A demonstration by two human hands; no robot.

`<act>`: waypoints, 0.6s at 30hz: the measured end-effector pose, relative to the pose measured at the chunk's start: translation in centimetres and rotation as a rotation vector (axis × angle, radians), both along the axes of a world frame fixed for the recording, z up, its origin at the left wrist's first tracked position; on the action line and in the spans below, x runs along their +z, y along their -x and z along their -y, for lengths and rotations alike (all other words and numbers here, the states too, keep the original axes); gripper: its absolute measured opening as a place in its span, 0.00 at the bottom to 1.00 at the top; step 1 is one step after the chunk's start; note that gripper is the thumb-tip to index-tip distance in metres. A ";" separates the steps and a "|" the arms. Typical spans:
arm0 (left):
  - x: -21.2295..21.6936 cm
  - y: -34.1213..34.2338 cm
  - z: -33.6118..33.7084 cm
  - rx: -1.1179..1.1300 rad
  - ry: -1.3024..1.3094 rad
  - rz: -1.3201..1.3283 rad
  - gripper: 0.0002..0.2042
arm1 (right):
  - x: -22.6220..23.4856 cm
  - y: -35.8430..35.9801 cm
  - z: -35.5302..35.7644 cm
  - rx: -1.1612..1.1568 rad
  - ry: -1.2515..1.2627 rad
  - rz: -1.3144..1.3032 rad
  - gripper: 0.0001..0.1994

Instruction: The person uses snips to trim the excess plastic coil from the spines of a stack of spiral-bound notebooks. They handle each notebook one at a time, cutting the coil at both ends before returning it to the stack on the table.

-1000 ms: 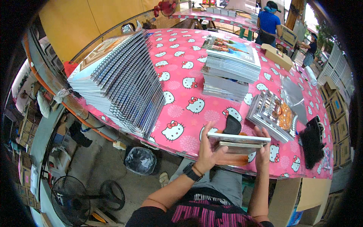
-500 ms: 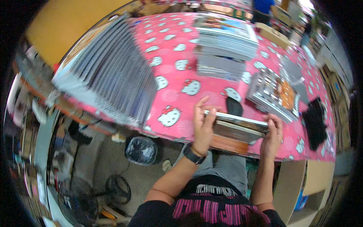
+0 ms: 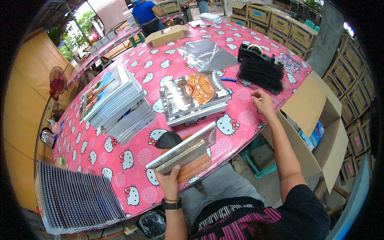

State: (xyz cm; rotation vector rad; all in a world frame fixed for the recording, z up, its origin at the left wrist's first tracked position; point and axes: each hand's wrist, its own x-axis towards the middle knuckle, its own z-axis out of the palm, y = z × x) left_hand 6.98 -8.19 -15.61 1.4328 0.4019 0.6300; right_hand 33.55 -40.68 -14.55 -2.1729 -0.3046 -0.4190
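Observation:
My left hand grips the near end of a stack of loose sheets, held on edge above a reddish-brown wooden block. A dark rounded piece lies just behind the sheets. My right hand is off the sheets, stretched to the right with its fingers curled together; whether something small is in them is hidden. Just beyond it sits a pile of black spiral binding coils. A short stack of books with a dome picture on top lies between the sheets and a blue pen.
Spiral-bound books stand packed at the near left. A taller paper stack is behind them. Clear plastic sheets and a tape dispenser lie farther back. An open carton stands at right. A person is at the far side.
The view has swung to the right. My right hand has let go of the sheets and moved out toward the black coils, while my left hand keeps hold of the sheets, now tilted.

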 end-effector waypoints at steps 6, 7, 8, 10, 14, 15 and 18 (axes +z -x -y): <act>0.0 0.4 -0.5 -0.006 0.056 0.077 0.29 | 0.3 -9.5 -8.6 0.035 0.649 0.086 0.20; 0.0 1.2 -0.6 0.028 0.080 0.123 0.29 | 0.3 -10.8 -10.6 -0.010 0.804 -0.012 0.22; 0.1 1.8 -0.7 0.029 0.075 0.124 0.29 | -0.1 -12.9 -10.8 -0.004 0.874 -0.159 0.27; 0.5 4.0 -1.7 0.104 0.069 0.131 0.28 | 0.2 -15.5 -11.4 0.145 0.921 -0.179 0.18; -0.3 7.7 -3.9 0.310 0.003 0.070 0.21 | -1.9 -18.7 -8.5 0.268 0.441 0.066 0.13; -0.9 7.9 -4.4 0.339 0.014 0.079 0.19 | -1.8 -20.6 -5.8 0.217 0.298 -0.078 0.14; -2.3 10.5 -6.1 0.488 -0.095 0.016 0.15 | 1.8 -17.7 -7.5 0.377 -0.558 -0.360 0.12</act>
